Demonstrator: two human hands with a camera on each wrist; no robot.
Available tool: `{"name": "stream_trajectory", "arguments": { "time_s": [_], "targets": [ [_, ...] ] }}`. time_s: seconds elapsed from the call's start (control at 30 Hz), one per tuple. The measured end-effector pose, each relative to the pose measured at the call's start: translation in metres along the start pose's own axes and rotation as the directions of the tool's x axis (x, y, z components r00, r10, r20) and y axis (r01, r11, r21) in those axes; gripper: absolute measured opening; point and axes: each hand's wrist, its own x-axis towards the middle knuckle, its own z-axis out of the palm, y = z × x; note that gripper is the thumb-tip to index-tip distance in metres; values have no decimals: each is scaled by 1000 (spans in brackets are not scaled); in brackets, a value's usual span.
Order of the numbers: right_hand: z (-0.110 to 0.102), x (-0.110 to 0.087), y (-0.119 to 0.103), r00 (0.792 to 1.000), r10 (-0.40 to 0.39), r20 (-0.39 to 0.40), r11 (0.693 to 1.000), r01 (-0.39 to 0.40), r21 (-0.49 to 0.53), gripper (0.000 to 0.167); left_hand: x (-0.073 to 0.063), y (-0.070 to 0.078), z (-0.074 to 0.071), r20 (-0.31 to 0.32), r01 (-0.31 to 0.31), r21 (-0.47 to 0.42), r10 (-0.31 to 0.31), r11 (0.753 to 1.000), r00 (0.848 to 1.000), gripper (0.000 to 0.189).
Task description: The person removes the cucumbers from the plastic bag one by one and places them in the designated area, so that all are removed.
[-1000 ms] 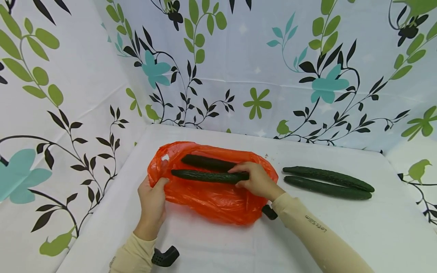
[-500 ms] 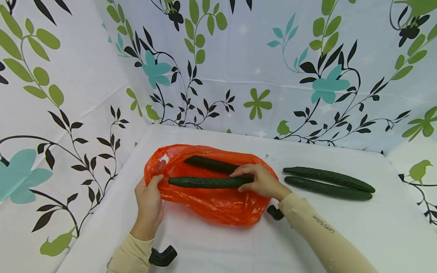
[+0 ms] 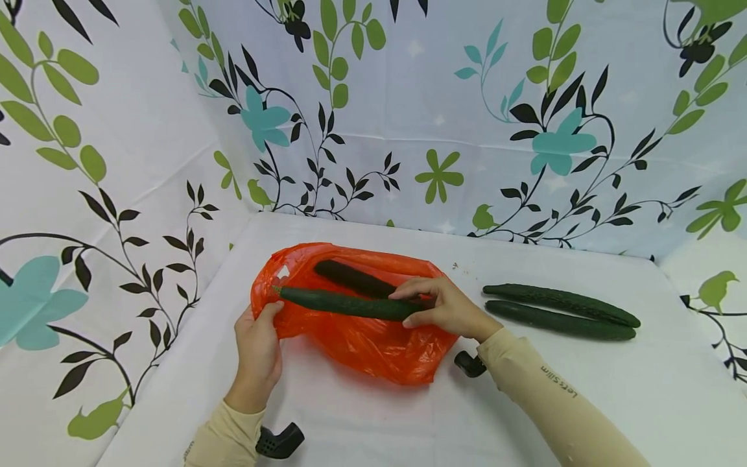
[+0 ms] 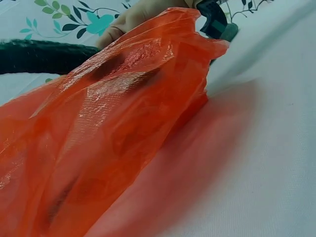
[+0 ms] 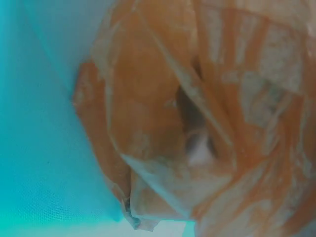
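In the head view, my right hand (image 3: 443, 308) grips a long dark green cucumber (image 3: 344, 303) by its right end, holding it over a red plastic bag (image 3: 373, 350). A second, darker cucumber (image 3: 353, 277) lies behind it in the bag's opening. The thumb and fingers of my left hand (image 3: 258, 344) pinch the bag's left edge, near the held cucumber's stem end. Seen from the left wrist, the crinkled red bag (image 4: 123, 118) fills much of the picture, with a cucumber (image 4: 44, 57) sticking out at left. Bag film blurs most of the right wrist view.
Two more cucumbers, a rear one (image 3: 560, 303) and a front one (image 3: 560, 321), lie side by side on the white table (image 3: 525, 383) to the right. Small specks sit behind the bag. A patterned cloth (image 3: 373, 130) hangs along the back and left.
The held cucumber has shifted slightly left and its stem end has risen, so it tilts over the bag's left edge. My right hand has moved a little right. My left hand keeps its hold.
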Motion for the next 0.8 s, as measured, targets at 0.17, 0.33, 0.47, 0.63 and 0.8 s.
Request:
{"name": "stream_trajectory", "arguments": {
  "time_s": [0.17,0.33,0.47,0.63,0.8],
  "targets": [
    [-1,-1,-4,1000,2,-11,996,-2,85,40,-1,1,-1,19,13,33,-14,999,1000,42],
    [-3,-3,-8,1000,-4,-25,983,8,181,40,-3,0,-2,37,22,37,-23,999,999,42],
    [-4,-3,-10,999,-4,-48,968,16,251,42,-4,0,-2,46,28,34,-30,999,998,42],
    [-7,-5,-17,996,15,-86,920,20,392,43,-6,0,-1,48,41,39,-42,998,998,42],
    [-12,-7,-23,990,2,-144,879,67,471,45,-10,2,0,60,61,64,-64,996,996,44]
  ]
}}
